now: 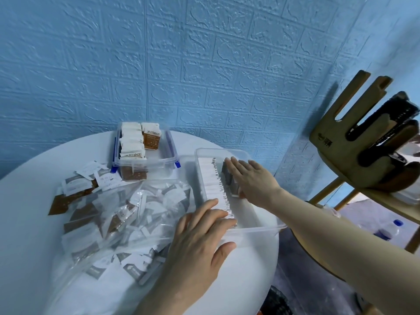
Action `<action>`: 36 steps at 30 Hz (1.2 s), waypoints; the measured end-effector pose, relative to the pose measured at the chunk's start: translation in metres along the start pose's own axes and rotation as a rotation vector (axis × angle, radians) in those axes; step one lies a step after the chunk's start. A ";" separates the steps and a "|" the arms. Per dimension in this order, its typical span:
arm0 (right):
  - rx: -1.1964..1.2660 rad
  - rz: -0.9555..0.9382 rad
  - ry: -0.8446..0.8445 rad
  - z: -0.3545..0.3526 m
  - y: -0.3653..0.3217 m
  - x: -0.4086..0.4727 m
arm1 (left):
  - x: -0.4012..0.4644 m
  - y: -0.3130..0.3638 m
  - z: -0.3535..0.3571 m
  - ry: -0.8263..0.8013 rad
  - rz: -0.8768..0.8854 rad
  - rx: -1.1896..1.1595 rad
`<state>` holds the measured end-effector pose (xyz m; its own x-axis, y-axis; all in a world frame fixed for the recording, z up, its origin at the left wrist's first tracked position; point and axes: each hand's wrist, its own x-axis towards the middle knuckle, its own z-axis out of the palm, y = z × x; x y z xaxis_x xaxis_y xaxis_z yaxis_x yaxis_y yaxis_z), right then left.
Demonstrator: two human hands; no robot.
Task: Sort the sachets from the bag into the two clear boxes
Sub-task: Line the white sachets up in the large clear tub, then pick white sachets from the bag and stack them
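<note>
Now, from the head camera, we reach both hands into the near clear box (261, 228) at the right edge of the round white table (27, 223). Our left hand (200, 237) lies palm down, fingers straight, pressing the near end of a row of white sachets (213, 178), thumb over the box's near rim. Our right hand (252, 176) comes from the right, fingers flat and together on top of a grey sachet stack (229, 178) just beside that row; whether the thumb pinches the stack, we cannot tell.

That box overhangs the table's right edge, with bare box floor right of the row. Left of it, touching, sprawls the clear bag (118, 223) of mixed sachets, filling the table's middle. A few loose sachets (81, 185) lie at far left. The far clear box (163, 153), with blue clips, stands near the wall, holding upright brown-and-white sachets (151, 137) printed "taikoo".

A wooden rack (354, 137) stands far right.
</note>
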<state>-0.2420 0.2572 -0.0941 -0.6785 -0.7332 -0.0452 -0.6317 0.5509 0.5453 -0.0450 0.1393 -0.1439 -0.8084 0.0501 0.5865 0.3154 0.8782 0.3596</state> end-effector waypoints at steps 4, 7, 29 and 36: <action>-0.031 -0.120 0.022 -0.002 0.002 -0.001 | 0.000 -0.001 -0.001 -0.001 0.002 -0.003; -0.033 -0.122 0.015 -0.005 0.003 -0.002 | 0.000 -0.001 0.000 -0.002 -0.006 -0.012; -0.069 -0.088 0.051 -0.005 -0.002 0.000 | 0.000 0.001 -0.001 0.005 0.008 -0.058; -0.052 -0.049 0.038 -0.005 -0.006 0.001 | -0.003 -0.001 0.000 0.004 -0.001 -0.079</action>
<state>-0.2370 0.2508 -0.0931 -0.6321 -0.7737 -0.0414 -0.6424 0.4935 0.5863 -0.0434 0.1384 -0.1460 -0.8066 0.0467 0.5892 0.3529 0.8377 0.4167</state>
